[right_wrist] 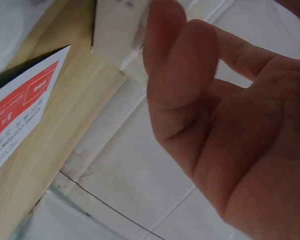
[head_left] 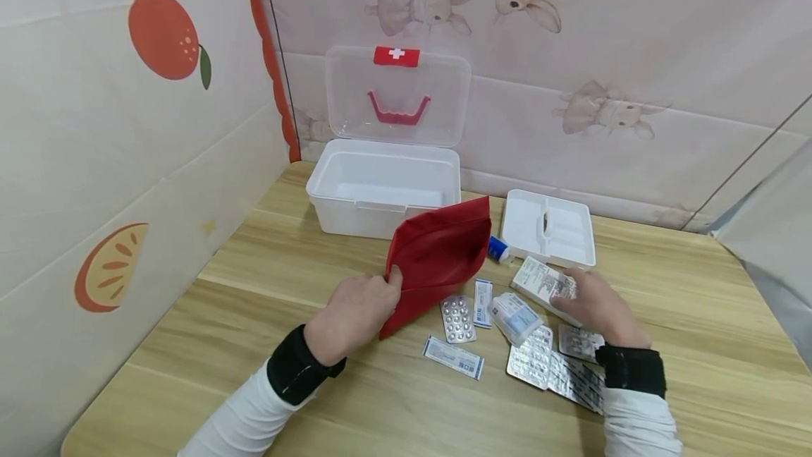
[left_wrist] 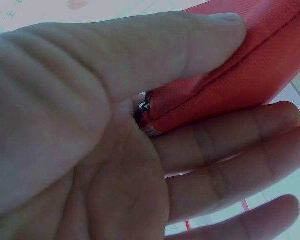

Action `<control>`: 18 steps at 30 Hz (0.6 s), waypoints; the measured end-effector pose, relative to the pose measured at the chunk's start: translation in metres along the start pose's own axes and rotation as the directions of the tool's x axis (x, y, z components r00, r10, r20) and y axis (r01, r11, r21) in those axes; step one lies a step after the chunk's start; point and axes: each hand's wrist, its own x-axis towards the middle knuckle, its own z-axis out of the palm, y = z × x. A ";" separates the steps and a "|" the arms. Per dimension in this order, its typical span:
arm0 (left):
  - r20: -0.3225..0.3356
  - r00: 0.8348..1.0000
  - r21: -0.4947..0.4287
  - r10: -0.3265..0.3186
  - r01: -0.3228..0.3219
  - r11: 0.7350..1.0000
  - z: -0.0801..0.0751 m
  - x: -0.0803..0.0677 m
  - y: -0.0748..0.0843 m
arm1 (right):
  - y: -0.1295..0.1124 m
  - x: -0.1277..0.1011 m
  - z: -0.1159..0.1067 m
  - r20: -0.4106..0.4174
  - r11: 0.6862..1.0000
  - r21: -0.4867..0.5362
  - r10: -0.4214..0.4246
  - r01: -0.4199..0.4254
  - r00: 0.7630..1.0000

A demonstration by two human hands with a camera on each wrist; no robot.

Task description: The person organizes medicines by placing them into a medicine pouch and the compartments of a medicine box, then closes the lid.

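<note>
Head view: one red pouch (head_left: 439,259), one medicine box (head_left: 542,282), two hands.

The zip pouch (head_left: 438,259) stands tilted on the bench (head_left: 254,316), pinched at its near edge by the left hand (head_left: 355,312). Behind it sits the open first-aid box (head_left: 383,185); the tray insert (head_left: 550,226) lies behind the right hand (head_left: 593,305), which rests on a medicine carton (head_left: 539,281). Blister packs (head_left: 458,318) and sachets (head_left: 453,357) lie between the hands.
</note>
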 end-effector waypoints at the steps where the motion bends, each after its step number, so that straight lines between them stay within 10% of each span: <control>1: 0.003 1.000 -0.003 -0.003 0.003 1.000 0.000 0.000 0.000 | -0.003 0.000 0.000 -0.002 1.000 -0.011 0.002 -0.002 1.000; 18: 0.019 1.000 -0.027 -0.017 0.018 0.999 -0.001 0.000 -0.001 | -0.096 0.004 0.048 -0.076 0.949 -0.115 -0.302 0.292 0.950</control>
